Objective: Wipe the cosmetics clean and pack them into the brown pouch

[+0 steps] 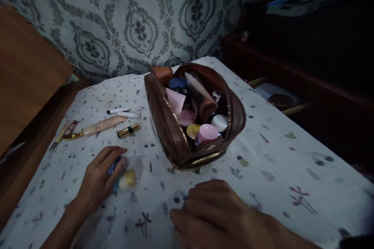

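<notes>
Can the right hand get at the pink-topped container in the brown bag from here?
Probably yes: the brown bag is open on top and the pink-topped container sits near its front edge. The right hand would seemingly only need to clear that rim.

Bare forearms (pixel 68 220), bare fingers (pixel 189 218)

Left arm (pixel 70 218) is stretched forward | left hand (pixel 101 169) is held palm down, fingers (pixel 112 151) bent, thumb (pixel 117 172) near them | right arm (pixel 280 231) is pointed inward | right hand (pixel 216 210) is held closer in, fingers curled
</notes>
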Demonstrator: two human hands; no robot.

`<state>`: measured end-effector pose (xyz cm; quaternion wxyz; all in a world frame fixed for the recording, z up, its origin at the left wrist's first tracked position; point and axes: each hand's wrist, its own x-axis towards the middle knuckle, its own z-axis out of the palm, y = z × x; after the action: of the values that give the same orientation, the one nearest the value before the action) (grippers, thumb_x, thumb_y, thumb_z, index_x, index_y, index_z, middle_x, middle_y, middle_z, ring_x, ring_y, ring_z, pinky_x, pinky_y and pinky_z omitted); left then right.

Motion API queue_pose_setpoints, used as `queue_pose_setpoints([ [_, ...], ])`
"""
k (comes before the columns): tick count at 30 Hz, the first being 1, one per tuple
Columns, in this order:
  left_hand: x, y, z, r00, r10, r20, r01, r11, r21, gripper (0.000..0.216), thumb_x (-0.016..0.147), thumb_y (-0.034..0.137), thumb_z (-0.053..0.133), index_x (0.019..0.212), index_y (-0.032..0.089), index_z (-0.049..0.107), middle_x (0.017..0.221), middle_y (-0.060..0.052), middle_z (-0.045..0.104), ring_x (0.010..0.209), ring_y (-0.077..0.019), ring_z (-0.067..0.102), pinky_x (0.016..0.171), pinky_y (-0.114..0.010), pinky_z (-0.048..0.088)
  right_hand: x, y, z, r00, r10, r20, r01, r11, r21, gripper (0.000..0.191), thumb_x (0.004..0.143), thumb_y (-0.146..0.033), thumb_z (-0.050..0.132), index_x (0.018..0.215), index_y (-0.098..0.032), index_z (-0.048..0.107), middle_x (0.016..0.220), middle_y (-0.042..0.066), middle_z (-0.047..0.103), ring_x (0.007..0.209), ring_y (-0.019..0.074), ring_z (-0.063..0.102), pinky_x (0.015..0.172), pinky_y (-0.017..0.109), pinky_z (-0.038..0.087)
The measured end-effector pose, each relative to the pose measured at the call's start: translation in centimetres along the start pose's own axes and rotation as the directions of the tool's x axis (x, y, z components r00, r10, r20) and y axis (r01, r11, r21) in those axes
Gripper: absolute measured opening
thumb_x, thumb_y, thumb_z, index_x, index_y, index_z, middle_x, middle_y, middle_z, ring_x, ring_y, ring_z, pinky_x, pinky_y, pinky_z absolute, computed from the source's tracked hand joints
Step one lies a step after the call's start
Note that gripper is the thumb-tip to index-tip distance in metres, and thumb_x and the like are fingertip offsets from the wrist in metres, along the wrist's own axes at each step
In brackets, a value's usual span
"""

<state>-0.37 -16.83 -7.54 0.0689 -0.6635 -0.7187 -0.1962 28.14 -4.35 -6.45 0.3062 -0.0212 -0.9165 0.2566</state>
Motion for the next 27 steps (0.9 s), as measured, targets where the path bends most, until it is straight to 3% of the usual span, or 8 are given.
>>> queue_pose_setpoints([
  [4,-1.5,0.4,0.7,0.994,-0.058,0.089,0.062,0.997,-0.052,0.029,0.102,0.038,0.049,0.119,0.022,0.066,0.113,-0.009,0.068,0.099,-0.0201,0.07,0.081,-0.029,0.058,1.6,1.3,3.1,0.983,-0.025,0.181,0.03,0.999,-0.025,0.019,0.094,-0.007,0.051,0.087,-0.017,0.064,0.072,0.0,0.065,0.059,0.0137,0.058,0.056,0.029,0.042],
  [6,-1.8,0.9,1.0,0.991,-0.068,0.118,0.078,0.993,-0.083,0.028,0.102,0.037,0.049,0.118,0.022,0.067,0.111,-0.009,0.068,0.098,-0.0198,0.069,0.081,-0.029,0.058,2.6,1.5,4.4,0.966,0.054,0.253,-0.046,0.998,-0.037,0.013,0.093,-0.008,0.056,0.097,-0.017,0.065,0.082,0.002,0.069,0.067,0.0153,0.064,0.059,0.028,0.045],
  [12,-2.2,2.1,1.5,0.993,0.059,0.101,-0.05,0.995,-0.092,0.028,0.104,0.028,0.042,0.092,0.019,0.066,0.08,-0.004,0.067,0.077,-0.0176,0.065,0.073,-0.03,0.055,4.8,1.3,7.9,0.898,0.241,0.368,-0.239,0.97,-0.052,0.026,0.09,-0.013,0.064,0.116,-0.015,0.062,0.108,0.01,0.07,0.091,0.0252,0.073,0.073,0.037,0.06],
  [17,-1.4,1.2,2.1,0.995,0.041,0.088,-0.04,0.999,-0.004,0.025,0.104,0.027,0.04,0.098,0.02,0.063,0.086,-0.005,0.07,0.08,-0.019,0.066,0.071,-0.031,0.054,6.0,1.7,9.7,0.889,0.28,0.362,-0.272,0.959,-0.072,0.037,0.088,-0.013,0.061,0.126,-0.013,0.059,0.118,0.016,0.067,0.093,0.0289,0.074,0.077,0.045,0.064],
  [22,1.4,-1.5,2.7,0.984,-0.179,-0.006,0.178,0.978,0.112,0.022,0.104,0.032,0.043,0.107,0.021,0.062,0.102,-0.007,0.071,0.096,-0.0212,0.067,0.08,-0.032,0.054,7.5,2.1,10.5,0.899,0.342,0.273,-0.317,0.939,-0.133,0.055,0.092,-0.016,0.057,0.146,-0.014,0.045,0.147,0.024,0.051,0.089,0.026,0.076,0.075,0.042,0.065],
  [27,3.8,-5.1,1.9,0.945,-0.321,-0.057,0.326,0.935,0.143,0.024,0.105,0.031,0.04,0.104,0.022,0.062,0.103,-0.005,0.07,0.099,-0.0197,0.066,0.086,-0.031,0.051,8.3,2.1,11.3,0.925,0.318,0.207,-0.283,0.942,-0.183,0.052,0.094,-0.018,0.054,0.146,-0.019,0.048,0.154,0.024,0.044,0.095,0.0272,0.076,0.075,0.043,0.066],
])
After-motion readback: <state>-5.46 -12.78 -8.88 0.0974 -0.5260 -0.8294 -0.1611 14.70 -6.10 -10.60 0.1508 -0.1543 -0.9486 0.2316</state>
